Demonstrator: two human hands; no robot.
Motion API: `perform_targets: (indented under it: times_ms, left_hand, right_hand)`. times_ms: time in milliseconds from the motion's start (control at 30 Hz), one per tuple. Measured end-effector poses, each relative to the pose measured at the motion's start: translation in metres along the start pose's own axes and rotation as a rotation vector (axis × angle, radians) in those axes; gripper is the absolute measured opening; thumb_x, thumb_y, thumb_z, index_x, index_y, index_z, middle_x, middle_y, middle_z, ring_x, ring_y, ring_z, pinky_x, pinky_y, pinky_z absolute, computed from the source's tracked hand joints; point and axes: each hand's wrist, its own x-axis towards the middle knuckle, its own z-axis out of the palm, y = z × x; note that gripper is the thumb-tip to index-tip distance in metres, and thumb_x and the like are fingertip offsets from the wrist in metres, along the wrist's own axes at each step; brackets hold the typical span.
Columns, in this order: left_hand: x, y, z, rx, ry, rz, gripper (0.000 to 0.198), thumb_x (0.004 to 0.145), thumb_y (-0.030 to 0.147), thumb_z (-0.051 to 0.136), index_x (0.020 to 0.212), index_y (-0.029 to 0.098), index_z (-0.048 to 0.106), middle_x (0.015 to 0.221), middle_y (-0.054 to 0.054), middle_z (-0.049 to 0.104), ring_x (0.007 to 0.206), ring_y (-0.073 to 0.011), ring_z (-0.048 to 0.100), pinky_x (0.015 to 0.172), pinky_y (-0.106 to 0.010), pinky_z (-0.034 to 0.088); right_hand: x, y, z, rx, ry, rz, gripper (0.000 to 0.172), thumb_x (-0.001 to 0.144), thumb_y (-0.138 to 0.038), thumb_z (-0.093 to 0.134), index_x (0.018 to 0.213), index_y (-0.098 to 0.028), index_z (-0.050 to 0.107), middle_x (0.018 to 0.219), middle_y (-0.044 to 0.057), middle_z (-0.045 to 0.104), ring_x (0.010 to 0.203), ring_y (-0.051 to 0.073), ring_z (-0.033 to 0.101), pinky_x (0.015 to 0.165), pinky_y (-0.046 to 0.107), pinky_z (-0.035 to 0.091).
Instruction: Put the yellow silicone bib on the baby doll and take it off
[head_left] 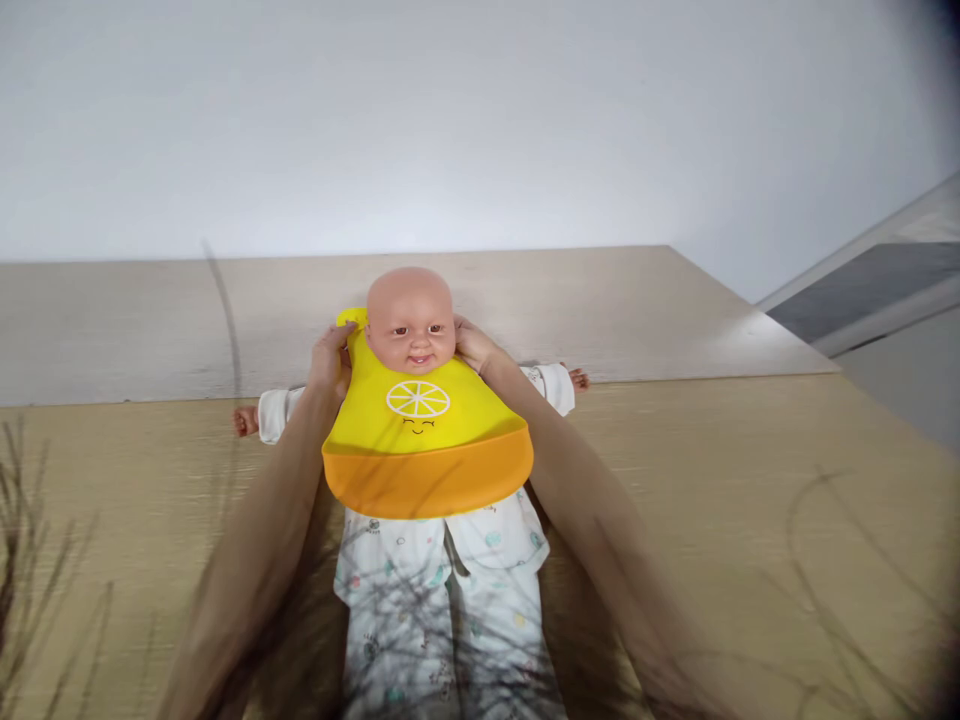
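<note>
A bald baby doll (409, 300) in white printed clothes (397, 590) lies face up, arms stretched out to both sides. Over its chest spreads a yellow bib (465, 410) with a white citrus slice, a smiling face and an orange catch pocket (427, 480). At the left of the doll's neck, my left hand (331, 355) is closed on one strap of the bib, whose rounded end sticks up above the fingers. My right hand (474, 345) is at the other side of the neck, by the doll's ear. Its fingertips are partly hidden behind the head, and what they hold cannot be made out.
The doll rests on a light wooden table (712, 450), with a paler strip (600, 300) along its back. Behind stands a plain white wall (450, 130). Dark blurred hair strands (817, 520) cross the lower view. A grey surface (877, 285) lies beyond the right edge.
</note>
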Motion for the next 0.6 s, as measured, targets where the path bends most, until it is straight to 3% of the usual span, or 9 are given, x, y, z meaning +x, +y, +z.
perform_targets:
  times_ms: [100, 300, 433, 600]
  left_hand:
    - [0.000, -0.002, 0.003, -0.019, 0.072, 0.059, 0.029, 0.064, 0.025, 0.086, 0.073, 0.021, 0.059, 0.072, 0.001, 0.071, 0.068, -0.0157, 0.067, 0.067, -0.029, 0.055]
    - [-0.007, 0.003, 0.010, -0.046, 0.079, 0.082, 0.045, 0.062, 0.015, 0.085, 0.102, 0.027, 0.070, 0.082, 0.002, 0.077, 0.076, -0.0196, 0.073, 0.069, -0.031, 0.058]
    - [-0.007, 0.004, 0.011, -0.013, 0.042, 0.101, 0.032, 0.064, 0.017, 0.084, 0.092, 0.024, 0.070, 0.078, 0.003, 0.074, 0.070, -0.0152, 0.070, 0.069, -0.028, 0.056]
    - [-0.006, 0.001, 0.011, -0.015, 0.026, 0.120, 0.016, 0.072, 0.023, 0.083, 0.083, 0.022, 0.072, 0.079, -0.001, 0.075, 0.073, -0.0174, 0.070, 0.068, -0.029, 0.055]
  right_hand:
    - [-0.001, -0.001, 0.003, -0.027, 0.033, 0.005, 0.024, 0.068, -0.007, 0.071, 0.090, -0.017, 0.073, 0.096, 0.008, 0.080, 0.096, 0.026, 0.071, 0.093, 0.041, 0.058]
    - [-0.004, -0.004, 0.006, -0.016, 0.046, 0.015, 0.018, 0.072, -0.010, 0.075, 0.088, -0.017, 0.073, 0.091, 0.007, 0.079, 0.096, 0.025, 0.071, 0.090, 0.040, 0.058]
    - [-0.004, -0.006, 0.008, -0.013, 0.077, 0.038, 0.016, 0.071, -0.009, 0.074, 0.084, -0.017, 0.071, 0.090, 0.007, 0.079, 0.100, 0.026, 0.070, 0.091, 0.040, 0.058]
    - [-0.004, -0.005, 0.008, 0.018, 0.046, 0.061, 0.021, 0.068, -0.007, 0.072, 0.087, -0.017, 0.073, 0.097, 0.009, 0.080, 0.100, 0.027, 0.070, 0.090, 0.040, 0.058]
